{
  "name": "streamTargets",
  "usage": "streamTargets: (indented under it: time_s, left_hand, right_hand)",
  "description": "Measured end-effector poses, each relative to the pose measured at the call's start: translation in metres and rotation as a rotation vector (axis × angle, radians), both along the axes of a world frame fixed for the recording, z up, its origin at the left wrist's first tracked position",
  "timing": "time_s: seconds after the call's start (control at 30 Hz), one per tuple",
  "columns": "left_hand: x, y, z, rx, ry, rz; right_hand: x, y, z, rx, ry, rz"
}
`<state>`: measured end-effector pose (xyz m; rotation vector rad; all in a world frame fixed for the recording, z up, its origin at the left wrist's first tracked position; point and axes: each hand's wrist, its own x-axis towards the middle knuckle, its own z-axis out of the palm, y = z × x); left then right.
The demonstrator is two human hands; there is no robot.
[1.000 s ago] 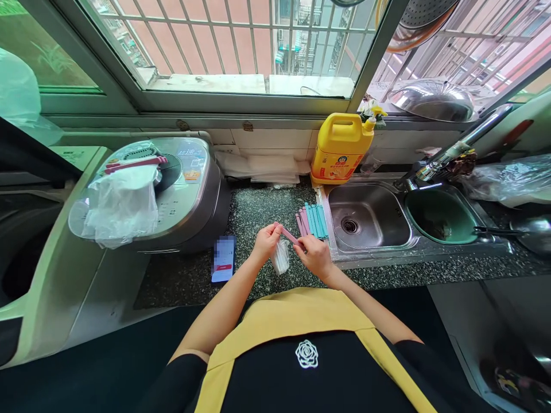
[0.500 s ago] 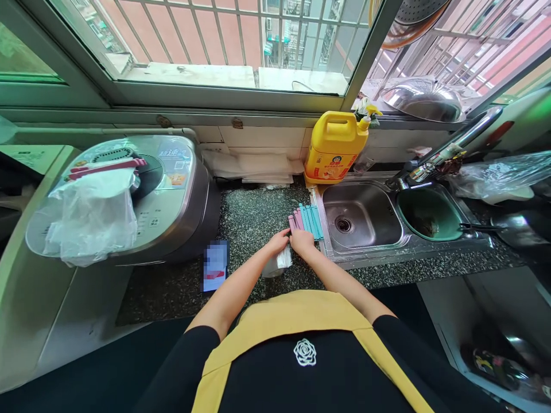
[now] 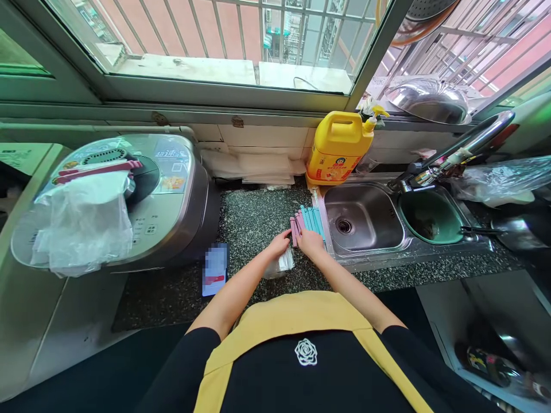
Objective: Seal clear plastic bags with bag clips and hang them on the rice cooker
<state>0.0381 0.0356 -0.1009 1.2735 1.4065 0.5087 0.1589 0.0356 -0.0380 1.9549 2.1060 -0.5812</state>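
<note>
Speckled dark stone forms the worktop under a barred window, and we stand at its middle. Our left hand lies palm down with fingers stretched forward, its tips touching the pink end of a row of clip sticks; beneath its wrist sits a crumpled clear plastic bag. Our right hand rests just beside it, fingers together and flat against the near ends of the same row; we cannot tell whether it pinches 1 of them. These sticks, pink on the left and teal on the right, lie side by side on the stone, touching the left rim of the steel sink. Behind them a yellow jug stands against the wall. Further right, a green basin sits under the tap. To our left stands a silver cooker with a white plastic bag draped on its lid, and a phone lies near its base.
</note>
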Motion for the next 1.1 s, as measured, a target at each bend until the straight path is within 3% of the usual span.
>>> streamTargets:
  time_s: [0.13,0.33,0.47,0.53,0.6,0.7,0.8,0.9,1.0,1.1]
  left_hand:
    - [-0.001,-0.004,0.005,-0.019,0.010,0.021]
    - [0.002,-0.012,0.005,-0.036,0.043,0.112]
    - [-0.001,-0.012,0.013,-0.030,0.051,0.169]
    - [-0.005,-0.010,0.024,-0.010,0.036,0.186]
    - [-0.010,-0.007,0.038,0.051,-0.013,0.205]
    - [-0.015,0.000,0.060,0.181,-0.095,0.243]
    - [-0.024,0.008,0.080,0.230,-0.224,0.201]
    - [-0.041,0.019,0.095,0.149,-0.398,0.008]
    - [-0.064,0.033,0.102,0.015,-0.399,-0.162]
    - [-0.084,0.057,0.104,0.003,-0.309,-0.105]
  right_hand:
    - [0.010,-0.009,0.001,0.045,0.049,-0.059]
    - [0.010,-0.020,-0.013,0.066,0.177,-0.087]
    - [0.010,-0.020,-0.016,0.038,0.372,-0.166]
    - [0.010,-0.020,-0.012,-0.089,0.592,-0.269]
    - [0.008,-0.021,-0.004,-0.312,0.860,-0.366]
    - [0.003,-0.017,0.012,-0.503,1.104,-0.347]
    - [0.000,-0.001,0.034,-0.370,1.127,-0.206]
    - [0.006,0.030,0.063,-0.101,1.045,-0.051]
    - [0.021,0.068,0.094,0.138,0.916,0.091]
    - [0.033,0.109,0.107,0.316,0.794,0.121]
